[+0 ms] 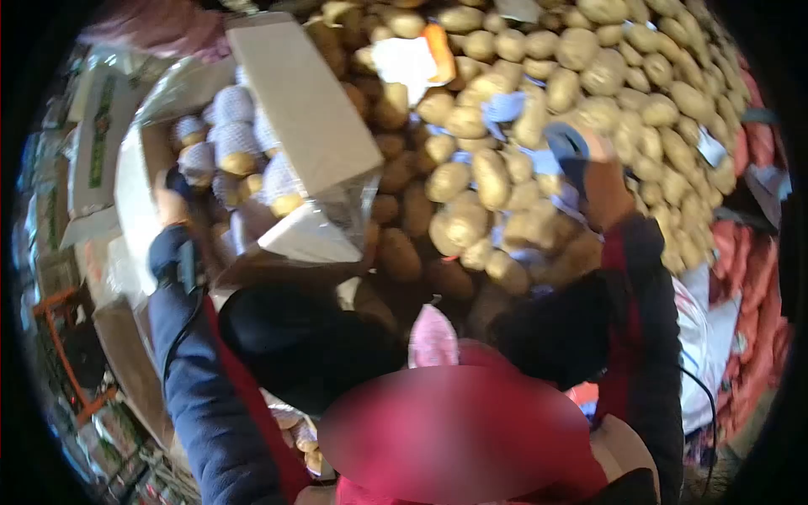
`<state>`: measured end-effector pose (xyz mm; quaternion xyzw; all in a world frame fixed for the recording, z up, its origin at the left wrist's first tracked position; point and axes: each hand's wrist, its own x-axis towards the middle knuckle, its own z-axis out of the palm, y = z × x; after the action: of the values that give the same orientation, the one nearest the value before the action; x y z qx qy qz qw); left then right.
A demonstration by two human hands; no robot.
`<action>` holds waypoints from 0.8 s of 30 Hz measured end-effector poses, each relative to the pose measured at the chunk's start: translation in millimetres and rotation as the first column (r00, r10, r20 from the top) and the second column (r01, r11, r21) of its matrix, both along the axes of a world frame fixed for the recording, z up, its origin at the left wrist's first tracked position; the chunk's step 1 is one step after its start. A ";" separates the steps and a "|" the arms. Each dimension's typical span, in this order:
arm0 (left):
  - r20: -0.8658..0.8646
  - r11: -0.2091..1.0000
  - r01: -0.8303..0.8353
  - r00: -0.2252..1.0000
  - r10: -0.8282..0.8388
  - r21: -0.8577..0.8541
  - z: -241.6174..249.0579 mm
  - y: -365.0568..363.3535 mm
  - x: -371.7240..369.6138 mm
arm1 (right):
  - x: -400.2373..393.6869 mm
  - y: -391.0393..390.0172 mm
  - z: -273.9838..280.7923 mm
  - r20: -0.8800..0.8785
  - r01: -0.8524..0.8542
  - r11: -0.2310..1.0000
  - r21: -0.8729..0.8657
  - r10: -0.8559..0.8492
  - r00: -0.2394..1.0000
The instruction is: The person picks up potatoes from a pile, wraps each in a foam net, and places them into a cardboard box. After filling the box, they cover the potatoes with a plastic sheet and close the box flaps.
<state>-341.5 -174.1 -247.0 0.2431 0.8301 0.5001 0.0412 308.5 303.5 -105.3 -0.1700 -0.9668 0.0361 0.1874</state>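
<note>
My left hand (174,204) is at the inner left side of an open cardboard box (303,109), its dark-covered fingertips beside potatoes in white foam nets (233,126); its fingers are partly hidden. The netted potatoes fill the box, some with bare ends showing. On the right, my right hand (596,172) is over a large heap of loose potatoes (492,178), its fingers curled in dark and blue-grey covering. I cannot tell what those fingers hold. Bluish foam nets (503,111) lie scattered among the potatoes near this hand. Clear plastic lining (358,210) hangs over the box edge.
A white sheet with an orange piece (438,52) lies on the heap. Red mesh sacks (749,311) stand at the right. More cartons (105,139) and an orange metal frame (71,362) are at the left. A person's sleeve (160,27) shows at the upper left.
</note>
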 end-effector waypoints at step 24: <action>0.433 0.590 0.617 0.405 -0.805 0.521 179.4 235.6 437.3 | -68.5 -100.9 67.6 -0.176 -0.193 0.264 -0.945 0.089 0.980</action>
<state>95.8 61.5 -67.6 0.3963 0.4972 0.5935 0.4934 240.0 202.5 -37.6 -0.1599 -0.7526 0.6330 0.0854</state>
